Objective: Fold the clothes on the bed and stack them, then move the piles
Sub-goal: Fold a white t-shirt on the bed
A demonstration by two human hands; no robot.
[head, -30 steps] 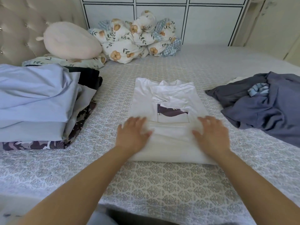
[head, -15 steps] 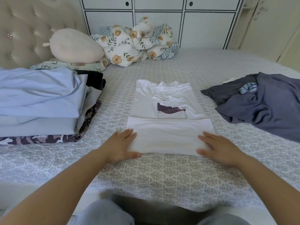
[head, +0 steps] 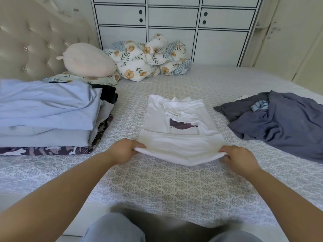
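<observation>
Our left hand (head: pixel 123 151) and right hand (head: pixel 240 158) pinched the white T-shirt (head: pixel 178 126) by its near corners; its length ran away from us.

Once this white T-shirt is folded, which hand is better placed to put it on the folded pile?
Probably the left hand. The folded pile lies on its side of the white T-shirt. The right hand is nearer the unfolded grey clothes.

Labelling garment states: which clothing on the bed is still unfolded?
The dark grey heap on the right: crumpled, loose. The pile on the left is flat, stacked layers; the white T-shirt between is partly folded, both hands gripping its near edge.
</observation>
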